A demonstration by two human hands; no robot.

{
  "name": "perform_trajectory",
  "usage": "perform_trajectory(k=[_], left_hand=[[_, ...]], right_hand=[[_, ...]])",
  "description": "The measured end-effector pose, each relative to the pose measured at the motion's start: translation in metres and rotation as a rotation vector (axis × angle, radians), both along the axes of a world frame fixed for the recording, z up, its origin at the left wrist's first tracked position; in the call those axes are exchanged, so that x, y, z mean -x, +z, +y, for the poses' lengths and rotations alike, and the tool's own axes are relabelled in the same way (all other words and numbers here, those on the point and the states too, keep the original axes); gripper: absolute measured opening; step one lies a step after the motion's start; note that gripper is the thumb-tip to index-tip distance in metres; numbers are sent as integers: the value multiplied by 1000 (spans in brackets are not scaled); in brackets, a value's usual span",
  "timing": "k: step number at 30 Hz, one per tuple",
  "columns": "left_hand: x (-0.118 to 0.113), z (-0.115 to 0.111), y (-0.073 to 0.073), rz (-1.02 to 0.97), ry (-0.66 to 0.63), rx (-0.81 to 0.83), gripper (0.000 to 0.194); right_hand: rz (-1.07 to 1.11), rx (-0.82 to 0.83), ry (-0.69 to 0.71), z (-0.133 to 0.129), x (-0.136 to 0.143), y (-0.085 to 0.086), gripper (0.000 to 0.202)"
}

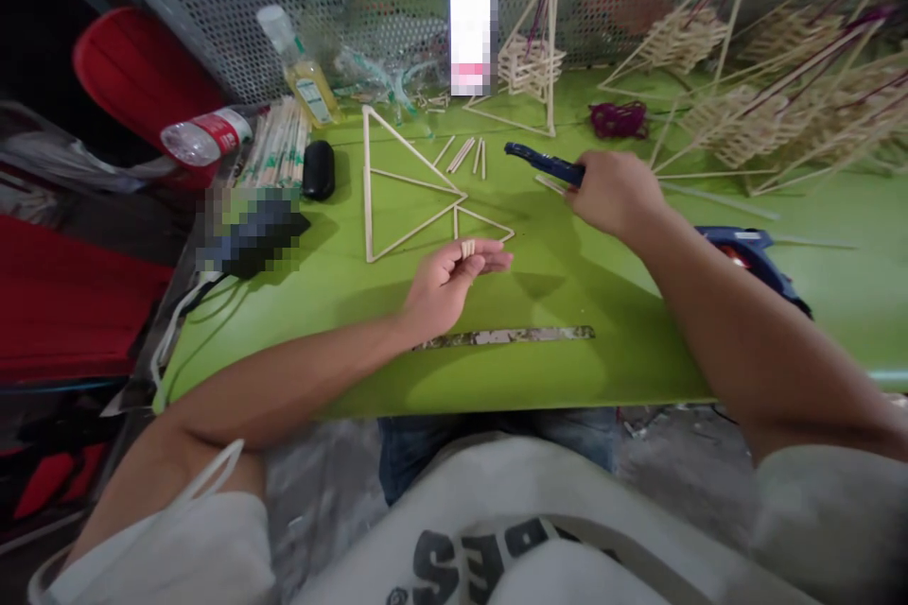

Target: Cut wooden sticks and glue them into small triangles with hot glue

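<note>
My left hand (441, 288) is closed, pinching a small bunch of short wooden sticks (468, 250) whose pale ends show between thumb and fingers. It is above the green table, just in front of a flat frame of joined sticks (367, 194) made of triangles. My right hand (617, 194) is wrapped round a slim dark blue hand tool (543, 163) that points left; its exact kind is unclear. A few thin sticks (550, 184) lie beside that hand. Several loose short sticks (462, 156) rest between the frame and the tool.
A blue glue gun (752, 260) lies right, partly behind my right forearm. Stick structures with purple thread (738, 123) stand back right, near a purple thread bundle (619, 119). A lit phone (473, 33), bottles (205, 137) and bundled chopsticks (273, 146) line the back and left. A patterned strip (511, 337) lies in front.
</note>
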State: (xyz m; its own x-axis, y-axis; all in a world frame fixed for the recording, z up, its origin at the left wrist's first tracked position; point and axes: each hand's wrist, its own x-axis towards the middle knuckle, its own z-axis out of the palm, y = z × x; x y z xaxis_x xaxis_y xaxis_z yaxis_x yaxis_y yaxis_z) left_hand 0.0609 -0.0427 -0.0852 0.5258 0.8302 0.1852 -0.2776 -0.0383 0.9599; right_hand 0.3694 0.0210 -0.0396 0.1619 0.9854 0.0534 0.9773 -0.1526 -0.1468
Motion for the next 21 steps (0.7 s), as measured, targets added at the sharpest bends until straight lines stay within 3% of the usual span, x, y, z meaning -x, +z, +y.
perform_trajectory(k=[4,9,15,18,21], left_hand=[[2,-1,1,12,8,-1,31],[4,0,-1,22,-15,-18,32],[2,-1,7,20,1,-33,28],[2,-1,8,31,23,-23,30],[1,0,5,49,36,-21,34]], right_hand=[[23,4,34,9,-3,-6,23],[135,78,56,14,-10,1,10],[200,120,43,16,-15,7,8],[168,-3,3,9,-16,16,7],[395,-247,23,-8,-5,31,13]])
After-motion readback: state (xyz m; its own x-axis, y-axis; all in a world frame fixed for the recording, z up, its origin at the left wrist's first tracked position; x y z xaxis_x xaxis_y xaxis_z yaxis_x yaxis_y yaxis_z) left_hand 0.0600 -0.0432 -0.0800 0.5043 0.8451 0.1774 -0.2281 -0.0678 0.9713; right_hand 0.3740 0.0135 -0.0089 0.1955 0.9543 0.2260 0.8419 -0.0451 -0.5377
